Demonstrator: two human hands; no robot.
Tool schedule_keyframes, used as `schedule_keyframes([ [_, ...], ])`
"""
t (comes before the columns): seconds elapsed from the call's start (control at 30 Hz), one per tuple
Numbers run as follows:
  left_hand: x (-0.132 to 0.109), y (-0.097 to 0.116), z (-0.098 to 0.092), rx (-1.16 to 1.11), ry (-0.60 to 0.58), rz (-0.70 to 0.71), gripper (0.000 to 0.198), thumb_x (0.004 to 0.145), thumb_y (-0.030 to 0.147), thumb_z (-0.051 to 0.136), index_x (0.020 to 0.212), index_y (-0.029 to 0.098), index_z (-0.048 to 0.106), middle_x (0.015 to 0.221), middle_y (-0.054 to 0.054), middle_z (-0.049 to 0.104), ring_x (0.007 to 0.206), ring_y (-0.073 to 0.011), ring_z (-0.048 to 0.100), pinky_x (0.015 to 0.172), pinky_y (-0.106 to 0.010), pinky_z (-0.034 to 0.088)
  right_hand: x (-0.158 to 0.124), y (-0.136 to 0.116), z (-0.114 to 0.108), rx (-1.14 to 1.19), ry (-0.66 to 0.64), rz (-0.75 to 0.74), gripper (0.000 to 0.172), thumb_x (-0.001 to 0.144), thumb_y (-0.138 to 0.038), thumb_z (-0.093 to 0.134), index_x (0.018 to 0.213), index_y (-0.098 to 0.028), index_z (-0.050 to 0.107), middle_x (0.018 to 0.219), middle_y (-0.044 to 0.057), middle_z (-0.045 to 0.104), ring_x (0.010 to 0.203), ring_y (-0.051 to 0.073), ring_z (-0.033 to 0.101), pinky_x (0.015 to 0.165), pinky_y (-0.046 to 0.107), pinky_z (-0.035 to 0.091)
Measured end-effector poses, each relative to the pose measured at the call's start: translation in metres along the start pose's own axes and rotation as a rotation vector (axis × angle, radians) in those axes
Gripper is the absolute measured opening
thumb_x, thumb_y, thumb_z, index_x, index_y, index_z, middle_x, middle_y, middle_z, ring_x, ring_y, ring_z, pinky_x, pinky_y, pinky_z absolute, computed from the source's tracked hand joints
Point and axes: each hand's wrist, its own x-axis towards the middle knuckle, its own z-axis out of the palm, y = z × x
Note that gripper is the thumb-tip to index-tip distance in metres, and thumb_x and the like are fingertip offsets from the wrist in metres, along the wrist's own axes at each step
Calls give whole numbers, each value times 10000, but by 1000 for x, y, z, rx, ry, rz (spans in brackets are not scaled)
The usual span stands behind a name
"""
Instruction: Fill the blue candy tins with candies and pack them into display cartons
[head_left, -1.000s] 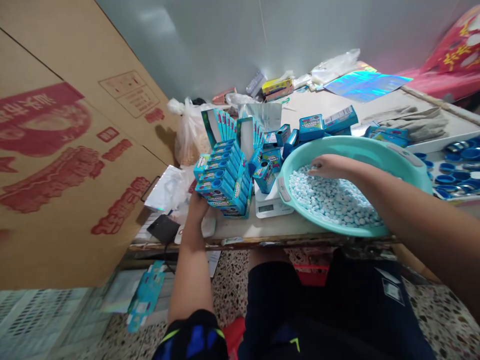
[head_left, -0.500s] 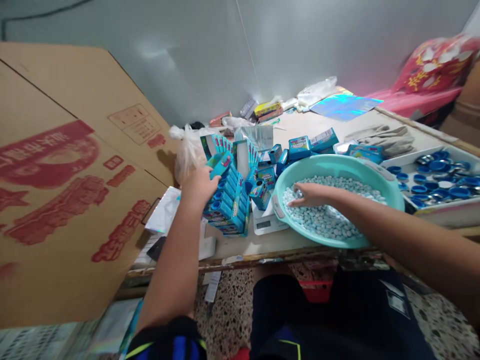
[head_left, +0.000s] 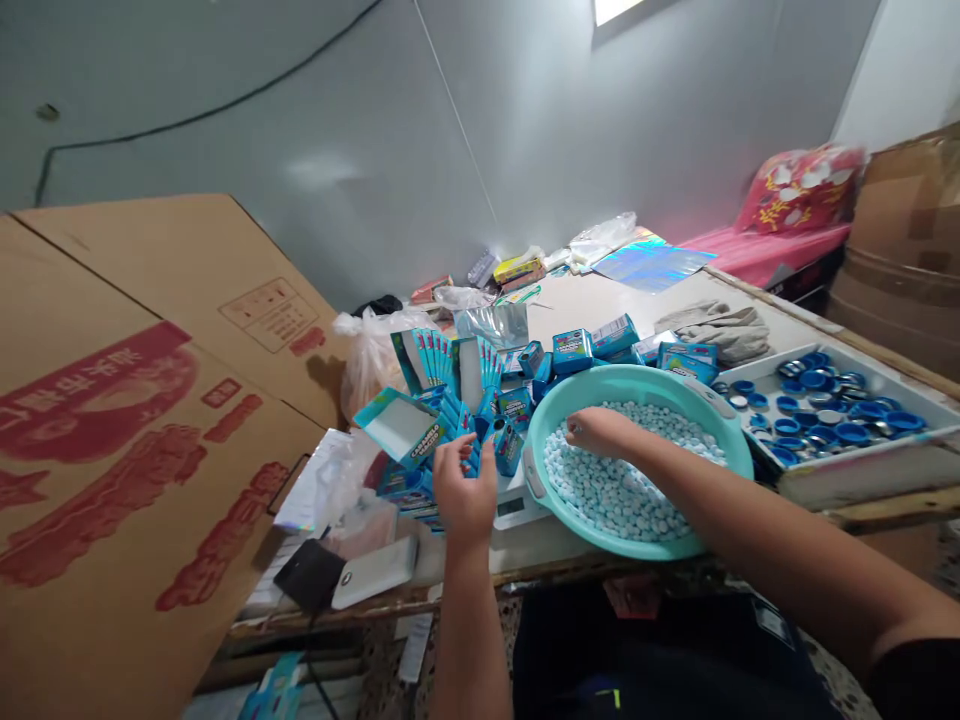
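My left hand (head_left: pixel 463 490) is at the small blue candy boxes. Its thumb and curled fingers are apart, with blue packaging showing between them, and I see nothing firmly gripped. Just beyond its thumb stands a small blue box (head_left: pixel 508 447) with a dark opening. A blue display carton (head_left: pixel 401 428) with a pale inner panel leans left of the hand, over stacked blue boxes (head_left: pixel 409 482). My right hand (head_left: pixel 600 433) is inside the turquoise basin (head_left: pixel 637 548), fingers closed at the surface of the pale blue candies (head_left: pixel 615 495); candies in the fist are mostly hidden.
A white scale (head_left: pixel 517 508) sits partly under the basin. To the right, a white tray (head_left: pixel 892 455) holds blue-rimmed lids. Grey gloves (head_left: pixel 712 330) lie behind. A large cardboard box (head_left: pixel 150 450) stands left, near a white power bank (head_left: pixel 375 573). Plastic bags are at the back left.
My left hand has moved right and down from the stacked boxes' top; the display carton there now leans left. My right hand's fingers have closed among the candies. The view has tilted up.
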Motion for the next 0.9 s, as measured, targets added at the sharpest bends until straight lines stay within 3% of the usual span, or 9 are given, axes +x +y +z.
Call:
schedule_keyframes([
  [0.07, -14, -15, 26, 8, -141, 81, 296, 877, 400, 679, 1112, 225, 719, 1158, -93, 664, 1153, -222, 641, 1068, -402, 550, -2, 4, -3, 18, 43, 45, 243, 980, -331, 583, 1045, -166, 748, 1098, 120, 736, 1000, 281, 675, 678, 296, 381],
  [0.17, -19, -33, 50, -43, -198, 128, 342, 875, 386, 689, 1184, 239, 700, 1337, -113, 602, 1332, -254, 579, 1207, -469, 486, -5, 10, -8, 45, 92, 98, 280, 1016, -342, 510, 1060, -154, 713, 1102, 115, 726, 983, 258, 660, 653, 292, 347],
  [0.27, -21, -43, 64, -98, -134, 43, 480, 835, 403, 740, 1272, 225, 648, 1457, -146, 522, 1427, -278, 515, 1256, -493, 442, -7, 13, -10, 70, 109, 127, 264, 1011, -360, 516, 1022, -160, 687, 1063, 112, 716, 928, 249, 642, 622, 298, 309],
  [0.33, -22, -47, 73, -144, -120, -107, 672, 770, 378, 803, 1379, 215, 572, 1500, -178, 497, 1467, -308, 481, 1272, -523, 419, -6, 13, -10, 90, 109, 135, 224, 983, -351, 554, 954, -164, 673, 1018, 112, 706, 887, 248, 626, 609, 304, 287],
  [0.47, -26, -47, 86, -214, -109, -369, 861, 752, 399, 807, 1512, 222, 441, 1432, -204, 582, 1350, -330, 592, 1178, -556, 501, -1, 12, -10, 179, 129, 152, 214, 959, -327, 576, 811, -175, 608, 904, 92, 669, 817, 230, 581, 609, 300, 275],
  [0.63, -42, -45, 75, -278, 114, -214, 703, 776, 507, 780, 1381, 224, 561, 1396, -157, 623, 1269, -273, 649, 1128, -455, 562, 7, 19, -12, 423, 188, 201, 268, 949, -266, 572, 706, -168, 517, 753, 62, 602, 707, 185, 514, 609, 280, 290],
  [0.7, -48, -41, 66, -299, 146, -114, 668, 761, 509, 798, 1319, 205, 592, 1319, -149, 662, 1198, -269, 683, 1092, -446, 587, 9, 21, -12, 575, 184, 233, 265, 951, -249, 559, 703, -167, 509, 700, 57, 588, 648, 169, 501, 580, 268, 305],
  [0.8, -45, -18, 59, -368, 81, 25, 628, 732, 503, 827, 1239, 189, 630, 1210, -125, 702, 1094, -253, 715, 1017, -416, 619, 10, 20, -15, 854, 178, 285, 236, 976, -251, 478, 754, -173, 501, 667, 47, 578, 534, 136, 451, 508, 244, 311],
  [0.9, -33, 23, 70, -541, -79, -32, 623, 755, 532, 804, 1235, 174, 633, 1143, -104, 724, 1014, -216, 731, 916, -349, 636, 9, 17, -23, 1130, 220, 325, 219, 986, -283, 420, 798, -183, 466, 678, 38, 563, 483, 110, 400, 461, 218, 293],
])
